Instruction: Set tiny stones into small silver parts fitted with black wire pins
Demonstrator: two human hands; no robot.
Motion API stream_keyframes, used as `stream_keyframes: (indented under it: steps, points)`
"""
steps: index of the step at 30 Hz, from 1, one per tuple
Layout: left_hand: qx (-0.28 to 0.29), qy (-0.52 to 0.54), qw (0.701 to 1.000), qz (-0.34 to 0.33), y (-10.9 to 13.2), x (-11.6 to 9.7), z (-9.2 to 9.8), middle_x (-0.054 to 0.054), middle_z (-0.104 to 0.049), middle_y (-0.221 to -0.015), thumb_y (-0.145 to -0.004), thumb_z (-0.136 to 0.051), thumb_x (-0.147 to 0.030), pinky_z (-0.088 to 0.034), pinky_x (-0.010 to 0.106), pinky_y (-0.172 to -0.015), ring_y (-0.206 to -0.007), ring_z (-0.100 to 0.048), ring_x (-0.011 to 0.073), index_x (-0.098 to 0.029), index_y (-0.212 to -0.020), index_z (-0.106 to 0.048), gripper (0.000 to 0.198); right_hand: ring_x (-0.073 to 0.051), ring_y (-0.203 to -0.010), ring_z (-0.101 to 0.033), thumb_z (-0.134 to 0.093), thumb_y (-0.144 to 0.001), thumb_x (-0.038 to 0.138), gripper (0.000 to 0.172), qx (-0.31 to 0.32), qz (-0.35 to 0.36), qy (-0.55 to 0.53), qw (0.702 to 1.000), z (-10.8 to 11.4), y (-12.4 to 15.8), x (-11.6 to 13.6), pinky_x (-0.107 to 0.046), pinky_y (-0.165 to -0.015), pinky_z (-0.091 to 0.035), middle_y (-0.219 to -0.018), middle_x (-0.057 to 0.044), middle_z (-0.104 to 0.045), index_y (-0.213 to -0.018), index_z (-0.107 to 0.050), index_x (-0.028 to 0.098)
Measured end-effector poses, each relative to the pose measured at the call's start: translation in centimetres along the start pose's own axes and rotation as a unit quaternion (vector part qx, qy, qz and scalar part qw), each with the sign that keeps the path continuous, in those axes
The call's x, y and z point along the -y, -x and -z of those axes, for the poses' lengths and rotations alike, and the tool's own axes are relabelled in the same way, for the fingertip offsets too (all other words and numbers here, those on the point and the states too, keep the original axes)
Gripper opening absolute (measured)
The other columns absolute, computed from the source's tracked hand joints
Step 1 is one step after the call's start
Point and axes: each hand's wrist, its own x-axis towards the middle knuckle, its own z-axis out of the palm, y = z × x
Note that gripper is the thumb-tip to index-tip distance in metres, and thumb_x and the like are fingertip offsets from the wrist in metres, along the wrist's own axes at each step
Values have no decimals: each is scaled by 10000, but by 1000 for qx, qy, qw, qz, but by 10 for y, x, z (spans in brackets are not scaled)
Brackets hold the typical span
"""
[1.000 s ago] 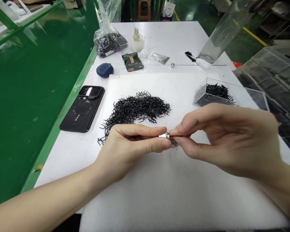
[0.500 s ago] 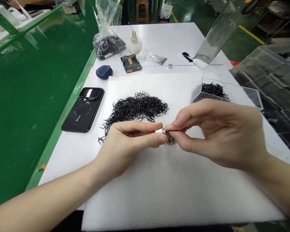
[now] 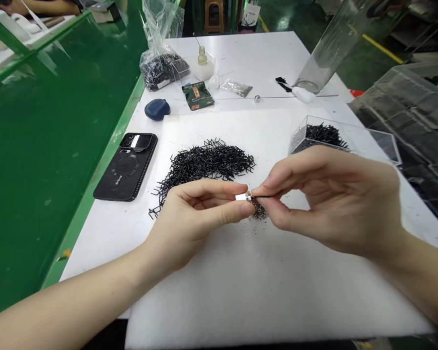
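Observation:
Between the thumb and fingers of my left hand [image 3: 200, 209] is a small silvery metal block [image 3: 243, 197]. My right hand [image 3: 332, 199] pinches a thin black piece [image 3: 261, 196], whose left end meets the block's right end; whether it sits inside cannot be made out. Both hands are closed and held over the white foam sheet [image 3: 270, 291]. Just below the fingertips lies a little heap of tiny metallic beads [image 3: 259, 211]. Beyond my left hand spreads a pile of short, bent black pieces [image 3: 208, 163].
Behind my right hand stands a clear box [image 3: 299, 133] of black pieces. A black phone [image 3: 126, 167] and a dark blue case [image 3: 156, 109] lie left. Farther back are a green packet [image 3: 197, 96], a bag of black pieces [image 3: 162, 70] and a tall clear cylinder [image 3: 324, 53].
Both hands keep nearly the same pose and hold. The view has shifted very slightly; nothing else has visibly moved.

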Motion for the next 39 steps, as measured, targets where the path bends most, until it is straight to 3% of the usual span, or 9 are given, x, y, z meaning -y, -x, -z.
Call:
stream_keyframes:
  steps: [7,11,15,19,24,27,30,33,39]
  points:
    - [-32,-38,999,-20,0,0,0,3,-929,-916,-736,-1188,-178,-660,229,-751,-842,-838,170,-327,-958,-1010,322,-167,-810,-918,-890,-864,-90,476,-48,-18,-27,998,1,-5,-3,-208,-737,-785,-929,68,-897,-1093,-867,327]
    - [-29,-129,984,-122,6,-1,-4,-7,-921,-954,-830,-1141,-174,-616,231,-758,-864,-775,153,-392,-1017,-1024,310,-155,-770,-921,-901,-882,-55,436,-84,-34,-32,995,8,-10,-14,-178,-687,-753,-911,79,-916,-1086,-873,329]
    - [70,-262,942,-198,12,0,-5,27,-967,-988,-902,-1091,-171,-654,342,-849,-904,-856,233,-371,-952,-1017,219,-167,-767,-926,-897,-871,-49,429,-85,-39,-40,995,10,-11,-19,-196,-653,-741,-910,78,-924,-1071,-866,329]
    - [206,-393,860,-250,8,7,2,28,-961,-945,-949,-1034,-166,-672,408,-950,-815,-841,257,-324,-947,-969,171,-164,-741,-916,-893,-880,-52,435,-75,-36,-46,995,10,-12,-20,-206,-638,-735,-912,79,-923,-1087,-857,330]
    - [195,-461,801,-329,5,24,12,52,-893,-987,-928,-1036,-186,-639,351,-857,-843,-746,226,-264,-939,-884,171,-166,-768,-924,-856,-845,-93,466,-80,-44,-52,995,9,-14,-17,-197,-619,-714,-875,86,-910,-1032,-853,333]
    - [127,-436,798,-395,9,28,13,27,-710,-1033,-937,-1091,-383,-604,311,-772,-839,-642,176,-240,-1107,-885,303,-164,-770,-919,-904,-845,-40,408,-71,-87,-58,992,10,-15,-10,-209,-671,-738,-864,80,-899,-1008,-838,328]
    - [74,-419,802,-419,13,22,12,17,-602,-1101,-1008,-1039,-434,-607,357,-871,-964,-603,200,-253,-1437,-863,498,-170,-776,-912,-961,-842,44,348,-75,-134,-63,986,10,-16,-2,-238,-716,-763,-859,72,-893,-985,-817,327]
    - [84,-419,810,-403,16,15,12,51,-620,-1186,-1080,-926,-340,-608,443,-997,-1099,-592,255,-314,-1702,-747,648,-169,-767,-905,-946,-832,43,358,-77,-144,-66,984,9,-17,3,-243,-720,-766,-846,78,-886,-978,-812,341]
    - [108,-400,822,-391,17,14,12,56,-625,-1235,-1020,-864,-170,-614,468,-1089,-1152,-602,253,-339,-1793,-672,815,-180,-751,-894,-945,-828,49,366,-71,-169,-79,980,5,-17,6,-273,-717,-770,-845,80,-893,-964,-813,362]
